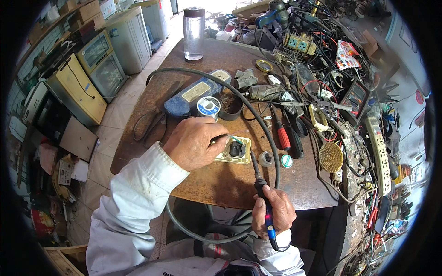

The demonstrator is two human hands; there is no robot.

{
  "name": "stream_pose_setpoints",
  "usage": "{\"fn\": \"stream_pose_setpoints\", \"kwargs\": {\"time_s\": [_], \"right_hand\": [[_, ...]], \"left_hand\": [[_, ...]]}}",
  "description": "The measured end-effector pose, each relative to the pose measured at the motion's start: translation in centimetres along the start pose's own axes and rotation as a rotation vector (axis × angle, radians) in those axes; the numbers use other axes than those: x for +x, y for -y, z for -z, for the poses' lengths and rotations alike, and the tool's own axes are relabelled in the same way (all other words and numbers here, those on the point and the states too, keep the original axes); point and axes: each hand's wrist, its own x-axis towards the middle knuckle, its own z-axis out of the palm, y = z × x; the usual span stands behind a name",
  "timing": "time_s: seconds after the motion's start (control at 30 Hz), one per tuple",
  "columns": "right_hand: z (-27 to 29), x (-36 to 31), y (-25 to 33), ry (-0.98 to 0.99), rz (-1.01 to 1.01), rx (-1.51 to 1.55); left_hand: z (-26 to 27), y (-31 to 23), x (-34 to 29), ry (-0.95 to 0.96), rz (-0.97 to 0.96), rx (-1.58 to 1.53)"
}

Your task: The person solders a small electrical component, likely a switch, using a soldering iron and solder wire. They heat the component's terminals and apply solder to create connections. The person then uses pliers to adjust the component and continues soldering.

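Observation:
In my right hand (277,209) is a soldering iron (267,216) with a black and blue handle, fingers wrapped round it. Its metal shaft points up toward the right edge of a cream-coloured socket plate (247,156), which has a black part (237,149) and a green wire (236,139) in its middle. My left hand (195,142) is over the plate's left side, thumb and fingers pinched on what looks like a thin wire; the fingers partly hide it. Just behind that hand stands a solder spool (208,107). A small clear jar (265,159) and a green-topped round lid (286,161) sit right of the plate.
A thick black cable (262,120) loops across the wooden table (193,184) and down over my lap. Behind lie a blue case (186,97), a water bottle (194,37) and a round dark tin (230,108). Screwdrivers (282,134), a power strip (380,156) and tangled cables crowd the right.

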Motion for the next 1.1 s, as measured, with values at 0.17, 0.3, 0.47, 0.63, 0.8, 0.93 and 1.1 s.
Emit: {"fn": "stream_pose_setpoints", "kwargs": {"time_s": [0.17, 0.3, 0.47, 0.63, 0.8, 0.93, 1.1], "right_hand": [[0.0, 0.3, 0.1, -0.008, 0.03, -0.022], [0.0, 0.2, 0.0, -0.001, 0.025, -0.028], [0.1, 0.6, 0.3, 0.012, 0.031, -0.04], [0.4, 1.0, 2.6, -0.006, -0.1, 0.026], [-1.2, 1.1, 3.5, -0.092, -0.077, 0.031], [-1.3, 0.9, 2.9, -0.061, -0.058, -0.027], [-1.2, 0.5, 2.6, -0.042, -0.092, 0.012]], "left_hand": [[0.0, 0.0, 0.1, 0.009, -0.014, -0.002], [0.1, 0.1, 0.1, 0.024, -0.012, 0.003], [0.1, 0.0, 0.0, 0.031, 0.007, 0.017], [0.2, 0.0, 0.1, 0.037, 0.01, 0.023], [-0.1, 0.1, 0.0, 0.02, 0.004, 0.013], [-0.1, 0.4, 0.0, 0.002, -0.026, 0.024], [0.0, 0.1, 0.1, 0.008, -0.004, 0.014]]}}
